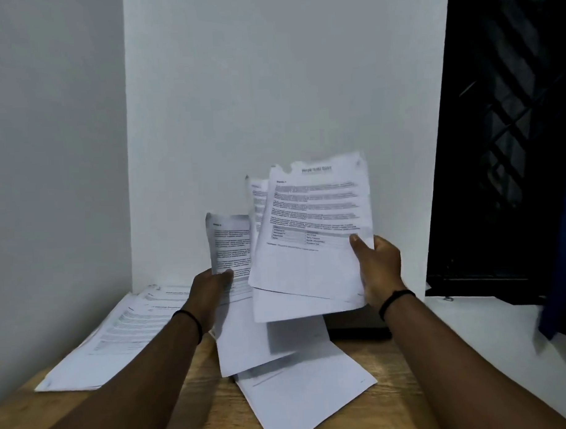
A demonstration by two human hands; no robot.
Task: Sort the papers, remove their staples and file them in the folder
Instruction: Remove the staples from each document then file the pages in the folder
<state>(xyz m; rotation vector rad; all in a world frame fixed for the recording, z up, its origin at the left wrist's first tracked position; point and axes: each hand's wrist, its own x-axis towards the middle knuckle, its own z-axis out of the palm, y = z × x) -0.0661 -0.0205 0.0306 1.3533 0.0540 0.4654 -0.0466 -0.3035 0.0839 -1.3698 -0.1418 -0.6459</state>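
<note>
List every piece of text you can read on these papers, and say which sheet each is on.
Nothing can be quoted with certainty.
Front sheet in the right hand: bold centred heading, too blurred to read; paragraphs and a table, unreadable.
Sheet in the left hand: short bold heading and body text, blurred.
Stack on the table, left: printed lines, too small and blurred.
Loose sheets on the table: no readable text.

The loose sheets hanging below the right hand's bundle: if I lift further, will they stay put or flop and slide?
Likely floppy: the loose sheets already droop from the bundle toward the table. They may slip free, since the right hand pinches only one lower corner. Probably light; the left hand holds its own page with a fingertip pinch.
</note>
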